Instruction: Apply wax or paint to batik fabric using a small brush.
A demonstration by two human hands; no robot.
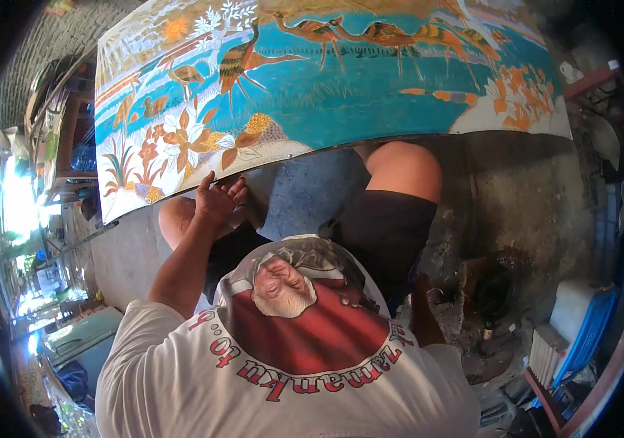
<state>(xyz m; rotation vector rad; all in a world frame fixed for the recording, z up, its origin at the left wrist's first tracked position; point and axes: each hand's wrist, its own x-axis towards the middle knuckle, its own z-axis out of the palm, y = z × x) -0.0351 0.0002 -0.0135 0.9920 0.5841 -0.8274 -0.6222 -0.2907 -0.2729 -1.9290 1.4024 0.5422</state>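
Observation:
A large painted panel (348, 95) spans the far side, showing long-necked birds, turquoise water and white and orange flowers. Just below its near edge, toward the left, my left hand (217, 202) is turned palm up with the fingers apart. The thumb and fingertips reach the panel's lower rim; whether they bear on it I cannot tell. Nothing shows in that palm. My right forearm (423, 317) hangs down beside my right thigh, and the fingers of that hand are hidden or too dark to make out.
My bare knees sit under the panel's near edge, above a grey floor (523, 190). On the right stand a dark, round-topped object (498, 288) and a white and blue container (578, 321). Cluttered shelves (71, 139) line the left, with a pale green box (82, 336) below.

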